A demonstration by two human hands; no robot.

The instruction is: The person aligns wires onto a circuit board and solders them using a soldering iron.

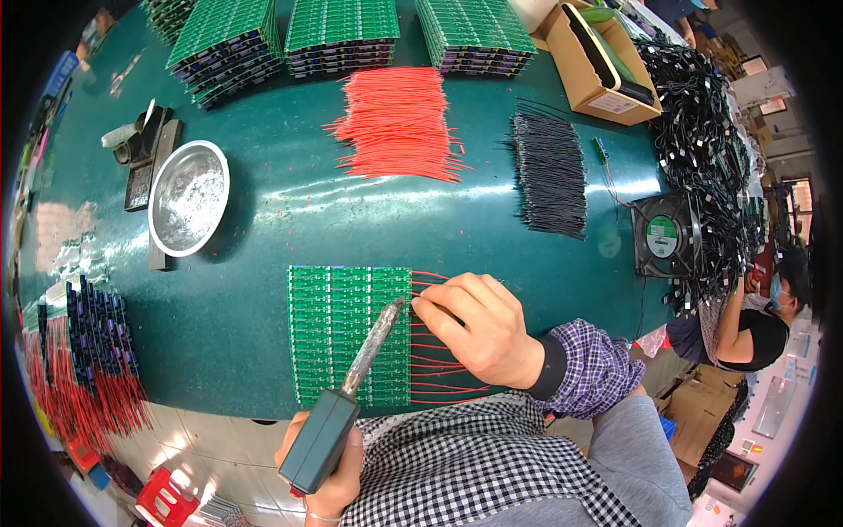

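My left hand [350, 470], low in the view, is wrapped round the dark green handle of a soldering iron [327, 436]. Its metal barrel slants up and right, and the tip meets the right edge of a green circuit board panel [329, 338]. Right beside that tip, my right hand [481, 323] pinches a thin red wire at the panel's edge; the fingers cover most of this wire. Several other red wires [443, 372] run rightward from the same edge, below and under my right hand.
Ahead lie a pile of red wires [395, 123] and a bundle of black wires [551, 174]. Stacked green panels [342, 31] stand behind. On the left is a metal bowl [189, 198]; wired boards [101, 338] sit near the edge. A fan [665, 235], tangled black cables [702, 132] and another person [755, 338] are right.
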